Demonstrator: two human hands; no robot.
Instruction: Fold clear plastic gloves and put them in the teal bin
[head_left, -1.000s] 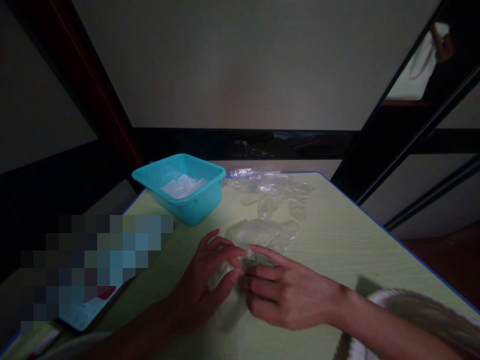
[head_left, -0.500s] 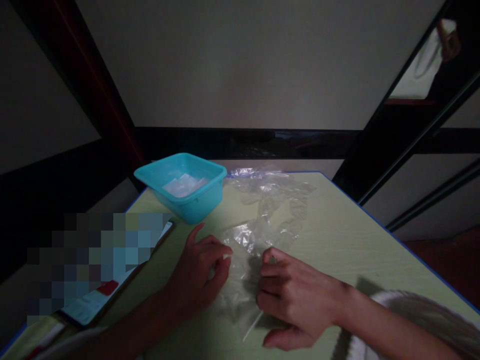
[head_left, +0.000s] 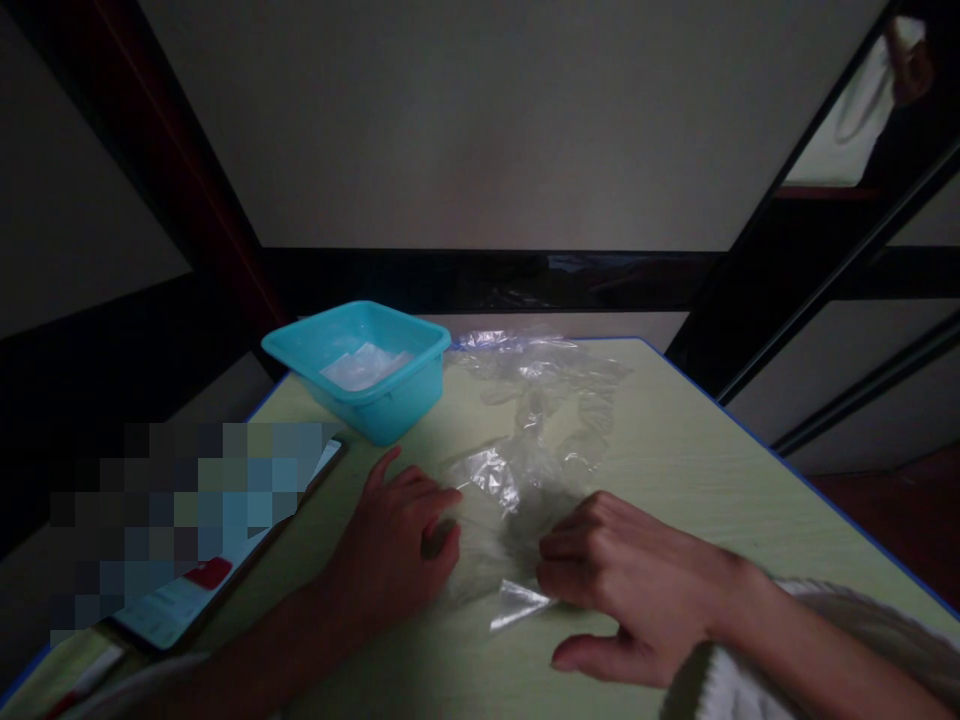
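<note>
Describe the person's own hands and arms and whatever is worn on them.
The slim-fingered left hand and right hand are ungloved, with no ring visible. The slender left forearm and right forearm show no sleeve, watch or bracelet. The light is too dim to make out small markings.

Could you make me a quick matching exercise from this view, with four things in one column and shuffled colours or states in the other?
Column one:
1. Plastic tub
2. Clear plastic film
3. Left hand
4. Right hand

Column two:
A. Fingers curled at the film, thumb stretched well away from them
B. Crinkled and see-through, spread on the table
C. Thumb and forefinger curved towards each other, with a small gap between their tips
D. Turquoise, with pale contents inside

Right pairs: 1-D, 2-B, 3-C, 4-A.
</note>
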